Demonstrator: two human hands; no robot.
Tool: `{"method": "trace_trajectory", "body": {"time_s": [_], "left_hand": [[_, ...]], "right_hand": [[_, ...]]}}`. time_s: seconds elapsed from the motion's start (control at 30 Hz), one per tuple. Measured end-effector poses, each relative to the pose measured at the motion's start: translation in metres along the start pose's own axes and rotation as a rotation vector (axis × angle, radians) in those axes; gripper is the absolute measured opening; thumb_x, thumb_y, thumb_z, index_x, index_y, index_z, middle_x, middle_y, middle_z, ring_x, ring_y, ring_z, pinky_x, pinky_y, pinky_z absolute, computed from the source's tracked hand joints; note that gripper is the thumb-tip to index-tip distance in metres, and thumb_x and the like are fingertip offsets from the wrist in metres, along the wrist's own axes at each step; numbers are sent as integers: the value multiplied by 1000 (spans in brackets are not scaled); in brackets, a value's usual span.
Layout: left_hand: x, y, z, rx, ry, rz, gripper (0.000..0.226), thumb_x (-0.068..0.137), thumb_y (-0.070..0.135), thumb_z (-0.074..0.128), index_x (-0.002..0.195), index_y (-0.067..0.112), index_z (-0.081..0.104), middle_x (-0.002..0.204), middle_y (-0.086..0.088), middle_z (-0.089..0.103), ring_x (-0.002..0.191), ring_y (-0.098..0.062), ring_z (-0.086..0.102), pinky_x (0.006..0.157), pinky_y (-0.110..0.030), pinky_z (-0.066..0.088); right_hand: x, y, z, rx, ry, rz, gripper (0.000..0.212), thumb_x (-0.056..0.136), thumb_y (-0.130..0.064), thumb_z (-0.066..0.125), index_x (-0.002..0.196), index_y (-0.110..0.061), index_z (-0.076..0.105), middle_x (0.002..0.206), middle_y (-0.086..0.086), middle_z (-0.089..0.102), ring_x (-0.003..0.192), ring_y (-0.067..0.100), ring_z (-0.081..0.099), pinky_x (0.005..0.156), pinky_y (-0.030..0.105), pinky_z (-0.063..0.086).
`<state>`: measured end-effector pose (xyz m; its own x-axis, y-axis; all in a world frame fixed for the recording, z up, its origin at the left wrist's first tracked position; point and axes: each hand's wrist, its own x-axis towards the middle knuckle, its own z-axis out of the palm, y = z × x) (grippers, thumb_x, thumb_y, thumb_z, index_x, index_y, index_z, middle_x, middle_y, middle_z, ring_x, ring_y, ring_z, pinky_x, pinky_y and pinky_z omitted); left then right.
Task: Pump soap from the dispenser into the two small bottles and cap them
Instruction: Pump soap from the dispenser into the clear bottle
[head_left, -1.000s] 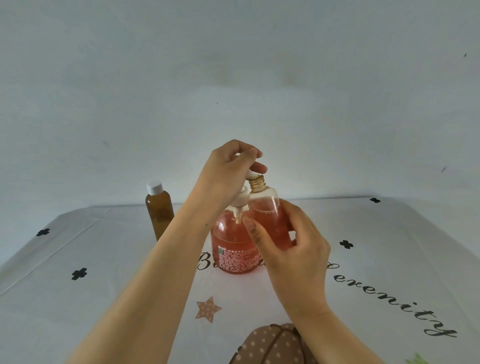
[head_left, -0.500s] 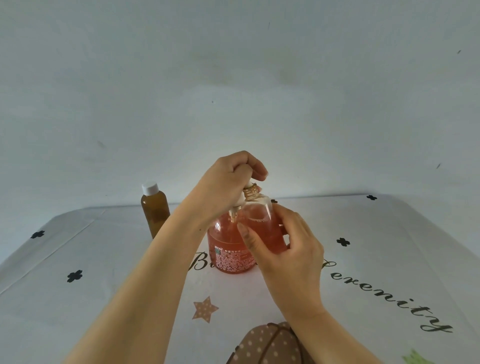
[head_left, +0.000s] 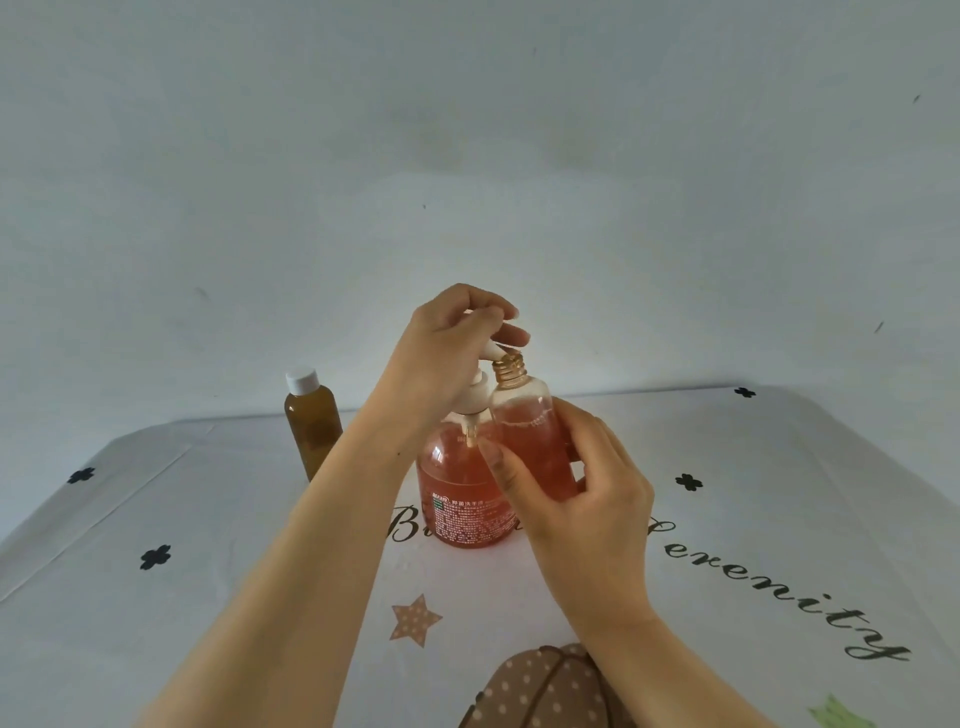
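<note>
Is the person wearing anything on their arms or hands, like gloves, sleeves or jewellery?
No. The left hand and right hand are bare, with no gloves, rings or watch in view. The left forearm and right forearm are uncovered as far as the picture reaches; no sleeve shows.

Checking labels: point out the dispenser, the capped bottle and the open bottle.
dispenser (head_left: 451, 491): head view, lower body.
capped bottle (head_left: 311, 431): head view, brown body.
open bottle (head_left: 524, 422): head view, upper body.

Seemingly a home, printed tablecloth (head_left: 208, 597) with star (head_left: 414, 620) motif, plain pale wall (head_left: 467, 156)
</note>
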<state>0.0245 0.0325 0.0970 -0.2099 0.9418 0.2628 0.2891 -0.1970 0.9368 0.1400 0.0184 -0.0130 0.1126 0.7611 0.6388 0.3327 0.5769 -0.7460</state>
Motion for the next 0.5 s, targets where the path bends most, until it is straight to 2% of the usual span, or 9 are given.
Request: {"method": "trace_trajectory", "body": {"time_s": [0.1, 0.23, 0.37, 0.5], "left_hand": [[0, 4, -4, -13, -6, -5, 20, 98, 25, 46, 97, 18, 65, 93, 0, 74, 92, -17, 69, 92, -45, 50], [-1, 5, -1, -13, 22, 7, 20, 98, 23, 46, 99, 16, 64, 93, -2, 74, 88, -18, 70, 90, -45, 51], [-1, 5, 1, -1, 45, 4, 18, 98, 21, 47, 97, 16, 65, 89, 0, 74, 86, -17, 70, 89, -45, 53], [-1, 3, 1, -11, 57, -13, 17, 97, 21, 49, 97, 16, 65, 88, 0, 74, 88, -19, 70, 90, -46, 53]], "right_hand": [[0, -1, 0, -6, -14, 13, 60, 76, -74, 59, 115, -29, 65, 101, -18, 67, 90, 2, 64, 78, 35, 57], [0, -2, 0, -14, -25, 16, 58, 76, -75, 57, 116, -34, 63, 100, -20, 66, 91, 2, 64, 78, 33, 58], [0, -2, 0, -13, -19, 14, 58, 75, -75, 58, 116, -33, 64, 100, -19, 67, 90, 2, 63, 79, 39, 56], [0, -3, -1, -7, -16, 18, 61, 75, -75, 59, 117, -31, 65, 101, -18, 67, 90, 3, 64, 77, 36, 57]]}}
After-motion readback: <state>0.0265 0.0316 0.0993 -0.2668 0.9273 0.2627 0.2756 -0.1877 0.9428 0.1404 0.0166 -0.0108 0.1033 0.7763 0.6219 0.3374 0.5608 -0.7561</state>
